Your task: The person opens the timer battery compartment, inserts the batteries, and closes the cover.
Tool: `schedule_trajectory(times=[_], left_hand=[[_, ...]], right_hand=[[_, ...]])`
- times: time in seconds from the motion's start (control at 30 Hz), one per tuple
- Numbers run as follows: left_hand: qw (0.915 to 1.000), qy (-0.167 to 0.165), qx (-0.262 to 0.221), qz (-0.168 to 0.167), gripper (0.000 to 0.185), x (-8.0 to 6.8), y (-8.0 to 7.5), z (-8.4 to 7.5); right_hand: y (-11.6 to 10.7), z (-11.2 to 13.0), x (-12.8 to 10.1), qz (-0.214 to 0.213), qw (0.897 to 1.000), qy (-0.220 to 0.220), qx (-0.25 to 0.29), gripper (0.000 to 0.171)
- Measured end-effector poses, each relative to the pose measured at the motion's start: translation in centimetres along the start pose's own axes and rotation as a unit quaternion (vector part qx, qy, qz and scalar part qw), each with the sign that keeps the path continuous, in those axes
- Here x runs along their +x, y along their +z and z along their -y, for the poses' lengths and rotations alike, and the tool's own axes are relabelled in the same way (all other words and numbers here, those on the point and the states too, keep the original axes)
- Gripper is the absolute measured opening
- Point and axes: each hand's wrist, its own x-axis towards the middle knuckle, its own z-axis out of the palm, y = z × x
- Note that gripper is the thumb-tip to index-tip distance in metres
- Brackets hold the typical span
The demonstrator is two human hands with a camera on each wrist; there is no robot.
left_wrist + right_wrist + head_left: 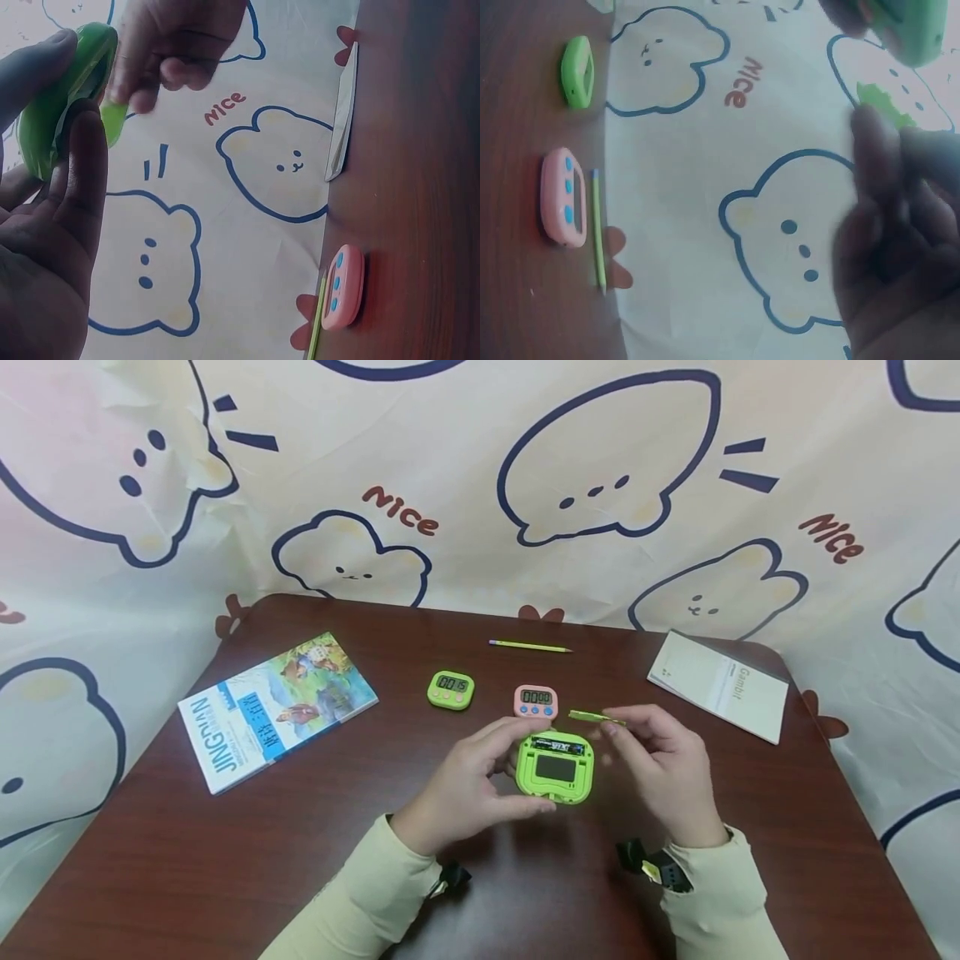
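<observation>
**A:** Nearest the head camera, two pale sleeves are seen, with dark wrist straps at the cuffs. What is held by the left hand (468, 785)?

**B:** A green timer (556, 766) is gripped there, back side up, just above the tabletop (225, 860). It is clasped at its left edge, the thumb under its lower edge and the fingers (517, 727) curled over the top. Its battery compartment is uncovered, and a battery (557, 745) is seen lying in it.

**A:** And the right hand (663, 768)?

**B:** A small green battery cover (594, 717) is pinched between its thumb and forefinger, just beside the timer's upper right corner. The remaining fingers are loosely bent. In the left wrist view the cover (114, 120) is seen as a blurred green sliver close to the timer (64, 94); whether the two are touching cannot be told.

**A:** What else is laid out on the tabletop?

**B:** A pink timer (536, 701) is stood just behind the hands, and a second green timer (451, 689) is set to its left, slightly apart. A yellow-green pencil (529, 647) is laid farther back. A book with a blue and white cover (273, 707) is placed well to the left, and a white booklet (717, 685) at the far right. A cloth printed with bear outlines (600, 468) is hung behind and around everything.
</observation>
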Motion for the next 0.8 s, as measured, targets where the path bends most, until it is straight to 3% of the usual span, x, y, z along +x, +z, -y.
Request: schedule_trajectory(times=[0.1,0.27,0.47,0.63,0.8], left_hand=[[1.0,-0.003,0.002,0.004,0.077,0.0,0.0,0.0],[0.9999,-0.009,0.003,0.011,0.075,0.1,0.0,-0.1],[0.9996,-0.019,0.007,0.018,0.075,0.1,0.0,-0.1],[0.9996,-0.019,0.011,0.019,0.074,0.1,0.1,-0.2],[0.9995,-0.016,0.022,0.019,0.074,0.1,0.0,-0.2]], right_hand=[[-0.1,0.8,-0.2,-0.034,0.999,0.005,0.009,0.021],[0.0,1.7,-0.5,-0.034,0.998,-0.008,0.057,0.027],[1.0,2.7,-0.7,-0.045,0.997,-0.005,0.066,0.021],[1.7,2.7,-0.8,-0.031,0.996,0.006,0.078,0.017],[2.0,2.5,-0.9,0.001,0.998,0.009,0.056,0.014]])
